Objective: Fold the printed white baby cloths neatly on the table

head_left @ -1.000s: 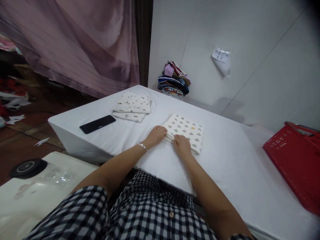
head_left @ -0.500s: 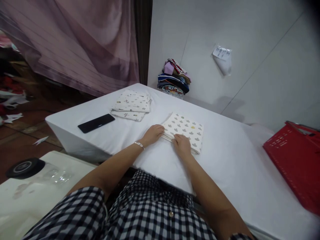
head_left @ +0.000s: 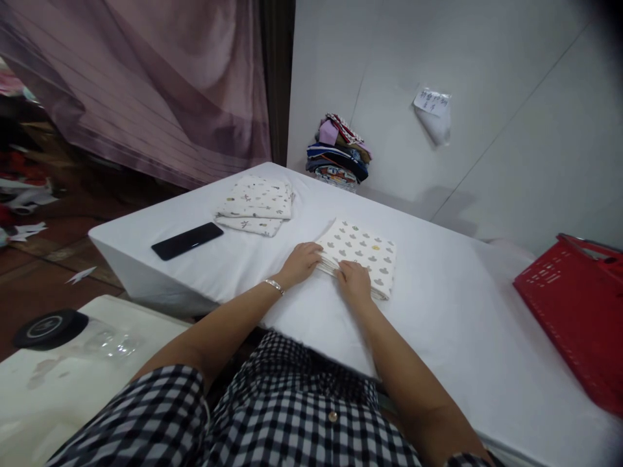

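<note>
Folded grey-print cloth (head_left: pixel 363 250) flat on white table (head_left: pixel 448 324), just beyond both hands; left hand (head_left: pixel 300 261) at its left corner; right hand (head_left: pixel 355 283) midway along near edge, more central; fingers curled against it; pinching or pressing, can't tell.

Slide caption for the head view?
Left hand and right hand touch the edge of a folded patterned cloth on a white-covered table.

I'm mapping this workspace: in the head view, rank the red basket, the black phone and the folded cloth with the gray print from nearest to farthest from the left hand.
From the left hand:
1. Gray-print folded cloth, at its fingertips.
2. Black phone, out to its left.
3. Red basket, far to its right.
</note>
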Demonstrator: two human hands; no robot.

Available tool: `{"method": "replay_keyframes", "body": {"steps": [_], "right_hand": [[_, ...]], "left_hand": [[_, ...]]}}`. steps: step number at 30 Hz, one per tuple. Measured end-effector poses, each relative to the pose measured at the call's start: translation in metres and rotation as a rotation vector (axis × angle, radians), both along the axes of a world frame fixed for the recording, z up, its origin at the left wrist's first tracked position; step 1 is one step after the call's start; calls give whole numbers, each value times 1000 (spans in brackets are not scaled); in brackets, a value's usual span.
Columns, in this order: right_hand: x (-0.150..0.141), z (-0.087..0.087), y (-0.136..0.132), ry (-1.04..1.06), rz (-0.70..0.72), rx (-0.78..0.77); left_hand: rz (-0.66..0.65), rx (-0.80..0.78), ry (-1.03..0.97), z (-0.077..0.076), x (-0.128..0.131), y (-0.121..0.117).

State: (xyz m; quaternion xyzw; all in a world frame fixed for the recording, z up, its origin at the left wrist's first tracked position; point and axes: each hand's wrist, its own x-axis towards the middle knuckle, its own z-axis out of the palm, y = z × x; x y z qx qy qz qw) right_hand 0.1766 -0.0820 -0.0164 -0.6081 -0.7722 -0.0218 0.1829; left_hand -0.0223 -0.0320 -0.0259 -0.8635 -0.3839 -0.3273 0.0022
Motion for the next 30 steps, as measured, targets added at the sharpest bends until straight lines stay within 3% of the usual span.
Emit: {"method": "replay_keyframes", "body": {"steps": [10,17,24,30], "right_hand": [[0,-2,1,12,4,14],[2,-3,0,-25,23,17],[3,-3,1,-20,31,7],[2,-1,0,-21,37,-4]], "left_hand": [[-13,74,262,10,7,2],[-79,158,367,10,4,-2],[-82,115,291,3,-4,-3],[-66,37,193,10,-2,-6]]}}
